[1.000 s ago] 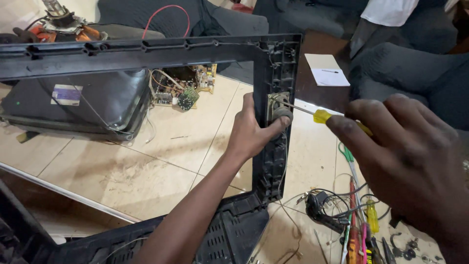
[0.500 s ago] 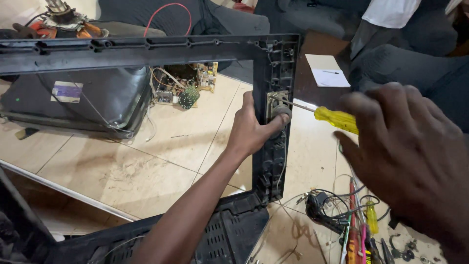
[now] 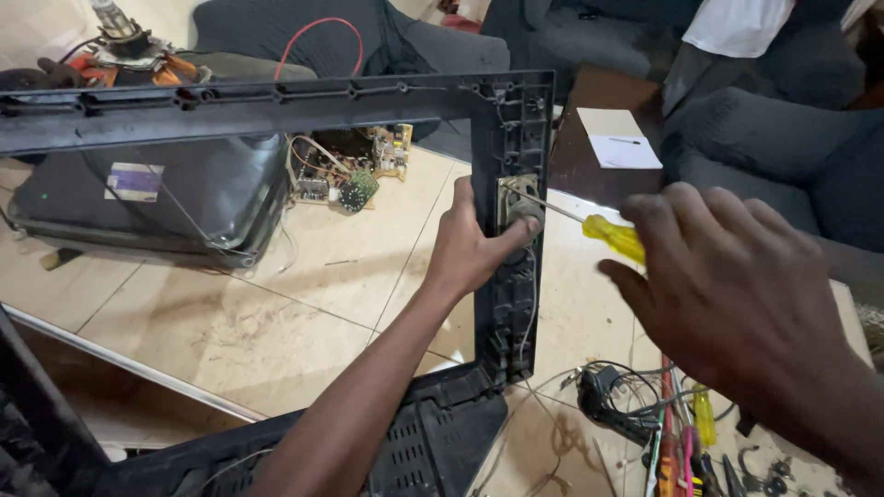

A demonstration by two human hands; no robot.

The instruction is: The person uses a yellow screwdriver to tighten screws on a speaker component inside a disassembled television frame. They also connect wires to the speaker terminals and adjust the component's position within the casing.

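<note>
Yellow screwdriver (image 3: 610, 234) nearer speaker (image 3: 521, 206) than before; right hand (image 3: 727, 285) grips it, left hand (image 3: 470, 248) still clasps frame (image 3: 512, 276).

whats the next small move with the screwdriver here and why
Probably press the tip in and turn. The yellow-handled screwdriver in the right hand already points its tip at the small speaker on the black frame, and the left hand braces that side of the frame.

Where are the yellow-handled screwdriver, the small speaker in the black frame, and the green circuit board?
screwdriver (image 3: 615, 237), head view, on its yellow handle.
speaker (image 3: 521, 204), head view, on its round body beside the left thumb.
circuit board (image 3: 359, 190), head view, on its green face.
</note>
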